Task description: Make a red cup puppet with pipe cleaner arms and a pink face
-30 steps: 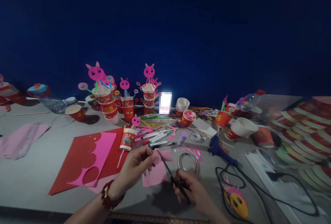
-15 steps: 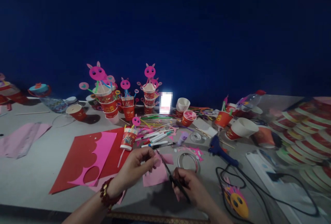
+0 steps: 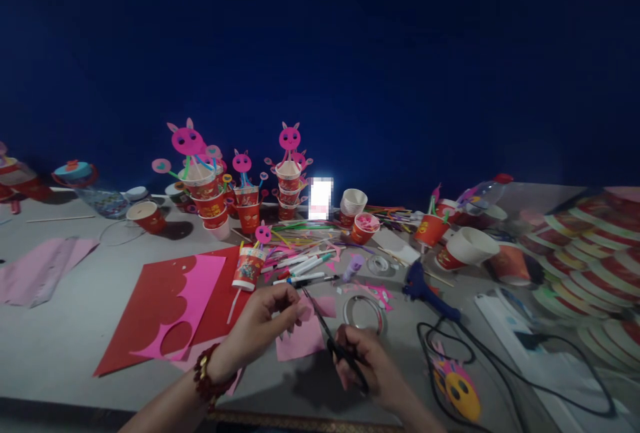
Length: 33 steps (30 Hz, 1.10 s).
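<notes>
1. Head view: left hand (image 3: 264,318) pinches small pink piece (image 3: 303,311); right hand (image 3: 364,358) grips scissors (image 3: 323,326), blades at piece.
2. Piece is above pink sheet (image 3: 300,343).
3. Step: likely trimming.
4. Next move calls for steady pinch, blades aligned with edge.

The left forearm enters from the bottom edge and angles up and to the right; its wrist carries a dark red beaded bracelet. The left hand (image 3: 273,316) is positioned palm inward, thumb and index finger pinched together, remaining fingers curled beneath. The right forearm enters from the lower right, angled up and to the left, with the right hand (image 3: 363,361) closed in a curled grip, lower and nearer the body.
</notes>
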{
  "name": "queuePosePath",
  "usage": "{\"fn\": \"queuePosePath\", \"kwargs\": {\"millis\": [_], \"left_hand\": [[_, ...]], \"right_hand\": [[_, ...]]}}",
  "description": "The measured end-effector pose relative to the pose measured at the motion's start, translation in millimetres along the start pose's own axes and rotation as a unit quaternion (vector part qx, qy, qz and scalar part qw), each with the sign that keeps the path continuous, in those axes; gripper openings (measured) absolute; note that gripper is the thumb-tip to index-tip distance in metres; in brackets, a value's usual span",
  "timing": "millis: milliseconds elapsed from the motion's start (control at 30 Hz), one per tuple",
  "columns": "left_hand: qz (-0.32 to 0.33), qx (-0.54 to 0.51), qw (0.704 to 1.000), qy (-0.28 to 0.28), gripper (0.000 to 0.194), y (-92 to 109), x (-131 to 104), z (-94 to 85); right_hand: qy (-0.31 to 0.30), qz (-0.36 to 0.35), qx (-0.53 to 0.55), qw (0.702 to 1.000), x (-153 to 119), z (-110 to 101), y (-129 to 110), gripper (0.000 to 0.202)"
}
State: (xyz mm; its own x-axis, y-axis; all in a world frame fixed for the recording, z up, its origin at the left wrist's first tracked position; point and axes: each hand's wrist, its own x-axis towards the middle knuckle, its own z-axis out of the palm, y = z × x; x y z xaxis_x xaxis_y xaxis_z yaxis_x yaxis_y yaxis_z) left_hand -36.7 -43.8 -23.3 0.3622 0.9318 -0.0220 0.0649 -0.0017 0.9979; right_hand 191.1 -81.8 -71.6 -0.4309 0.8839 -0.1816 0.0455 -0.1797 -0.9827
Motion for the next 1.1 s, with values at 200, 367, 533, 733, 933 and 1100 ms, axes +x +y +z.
{"fn": "queuePosePath", "kwargs": {"millis": [200, 367, 533, 733, 933, 1100], "left_hand": [[0.003, 0.007, 1.0, 0.0, 0.034, 0.6, 1.5, -0.6], [0.006, -0.006, 1.0, 0.002, 0.032, -0.3, 2.9, -1.8], [0.005, -0.018, 1.0, 0.007, 0.031, 1.9, 3.0, -2.0], [0.002, -0.011, 1.0, 0.013, 0.032, -0.2, 2.8, -3.2], [0.004, -0.021, 1.0, 0.017, 0.031, -2.6, 3.0, -3.8], [0.002, -0.021, 0.999, 0.032, 0.031, 0.1, 3.5, -3.8]], "right_hand": [[0.01, 0.024, 0.004, 1.0, -0.5, 0.2, 3.2, 0.05], [-0.002, 0.012, -0.005, 1.0, -0.3, -1.1, 2.4, 0.052], [0.007, 0.005, -0.003, 1.0, -0.9, -1.7, 7.6, 0.055], [0.004, 0.013, -0.01, 1.0, -1.3, -2.8, 7.4, 0.05], [0.007, 0.022, -0.014, 1.0, -0.8, -3.5, 7.3, 0.042], [0.007, 0.026, -0.027, 0.999, -0.6, -4.9, 10.3, 0.041]]}}
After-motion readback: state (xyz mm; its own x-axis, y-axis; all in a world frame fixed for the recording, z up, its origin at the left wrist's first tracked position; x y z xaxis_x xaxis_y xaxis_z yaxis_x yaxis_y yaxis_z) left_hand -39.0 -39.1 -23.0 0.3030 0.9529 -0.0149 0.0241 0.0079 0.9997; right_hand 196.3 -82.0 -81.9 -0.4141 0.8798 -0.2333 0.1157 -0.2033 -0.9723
